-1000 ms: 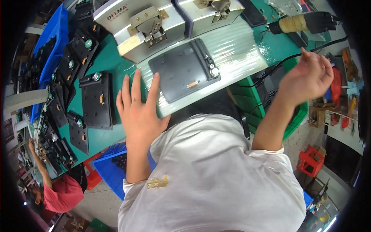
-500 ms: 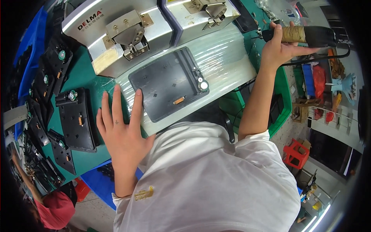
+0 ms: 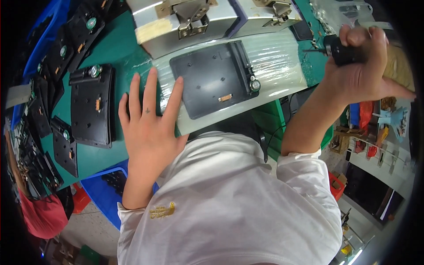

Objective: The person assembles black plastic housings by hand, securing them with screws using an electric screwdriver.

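Observation:
A flat black plastic panel point(image 3: 207, 88) lies on the film-wrapped pad point(image 3: 282, 62) in front of me. Along its right side runs a raised strip with a round green-and-silver part point(image 3: 255, 85) near the lower end. A small copper-coloured piece point(image 3: 225, 98) sits by its lower edge. My left hand point(image 3: 152, 119) is spread with its fingers stretched, the index fingertip at the panel's left edge. Up at the right, my right hand point(image 3: 357, 75) grips an electric screwdriver point(image 3: 342, 49), its bit pointing left, apart from the panel. Tape wraps the tool's handle.
Two silver metal machines point(image 3: 194, 39) stand behind the pad. Stacked black panels point(image 3: 90, 112) and several others cover the green table point(image 3: 121, 39) at left. Blue bins point(image 3: 99, 190) are at left, a green bin point(image 3: 276, 148) below the pad's right. Another person's red clothing point(image 3: 42, 214) shows lower left.
My right hand has turned and come nearer the camera, carrying the screwdriver with it. My left hand keeps its place beside the panel. The whole view has shifted.

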`<action>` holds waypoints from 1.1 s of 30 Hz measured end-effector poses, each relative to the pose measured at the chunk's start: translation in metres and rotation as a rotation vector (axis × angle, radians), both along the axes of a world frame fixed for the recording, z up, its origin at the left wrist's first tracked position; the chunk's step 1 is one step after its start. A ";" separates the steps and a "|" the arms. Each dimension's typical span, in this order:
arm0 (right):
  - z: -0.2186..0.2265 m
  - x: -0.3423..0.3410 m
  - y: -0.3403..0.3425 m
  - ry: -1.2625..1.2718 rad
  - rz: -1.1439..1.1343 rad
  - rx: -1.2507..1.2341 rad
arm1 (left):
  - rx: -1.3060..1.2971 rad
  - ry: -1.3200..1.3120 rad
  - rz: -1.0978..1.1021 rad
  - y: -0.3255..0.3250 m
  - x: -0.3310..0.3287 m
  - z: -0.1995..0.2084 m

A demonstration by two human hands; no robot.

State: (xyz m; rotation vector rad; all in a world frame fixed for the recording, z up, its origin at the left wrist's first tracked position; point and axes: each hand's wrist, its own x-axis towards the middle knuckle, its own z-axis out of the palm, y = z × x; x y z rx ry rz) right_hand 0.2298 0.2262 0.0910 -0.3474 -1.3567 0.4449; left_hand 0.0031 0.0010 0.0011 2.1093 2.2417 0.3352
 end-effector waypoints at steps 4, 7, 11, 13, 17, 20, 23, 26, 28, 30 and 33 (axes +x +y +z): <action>0.000 -0.029 -0.012 -0.064 0.194 -0.009 | 0.002 -0.035 0.020 -0.002 -0.001 -0.001; -0.021 -0.044 -0.029 -0.159 0.327 0.108 | -0.001 -0.038 0.005 0.000 -0.001 0.001; -0.034 -0.017 -0.035 -0.398 0.308 -0.018 | 0.015 -0.035 0.006 -0.002 -0.002 -0.002; -0.034 -0.003 -0.036 -0.355 0.333 -0.073 | 0.014 -0.016 0.014 -0.003 -0.001 -0.002; -0.025 -0.003 -0.038 -0.243 0.387 -0.067 | 0.036 -0.006 0.014 -0.003 -0.001 -0.004; -0.028 -0.016 -0.035 -0.105 0.434 -0.050 | 0.012 -0.004 0.018 -0.002 -0.001 -0.001; -0.020 -0.036 -0.016 -0.112 0.482 -0.038 | 0.014 -0.022 0.000 -0.002 -0.001 0.001; -0.019 -0.086 -0.014 -0.121 0.571 0.001 | 0.014 -0.066 -0.002 -0.006 -0.003 0.001; -0.008 -0.132 -0.043 -0.042 0.166 0.043 | 0.026 -0.076 0.005 -0.007 -0.006 -0.001; -0.013 -0.137 -0.029 -0.083 0.215 0.161 | 0.030 -0.075 -0.014 -0.008 -0.007 -0.003; -0.011 -0.146 -0.021 -0.175 0.281 0.310 | 0.047 -0.122 0.003 -0.008 -0.008 -0.004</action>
